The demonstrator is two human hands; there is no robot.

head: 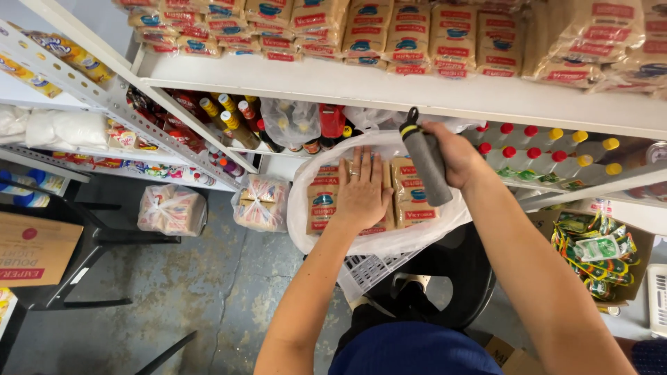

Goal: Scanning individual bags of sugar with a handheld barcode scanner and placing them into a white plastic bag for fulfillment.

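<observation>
The left hand (361,191) is laid flat, fingers spread, on the tan packets (410,198) stacked inside a white plastic bag (306,187), which rests on a white basket (368,267) below the shelf (389,90). A grey-handled tool (425,167) is gripped in the closed right hand (455,156) — its working end is hidden, so its kind cannot be told. The stack is best kept pinned squarely under the palm, and the tool brought down near the bag's edge, well apart from the spread fingers — slowly, so the packets beneath are not nicked.
</observation>
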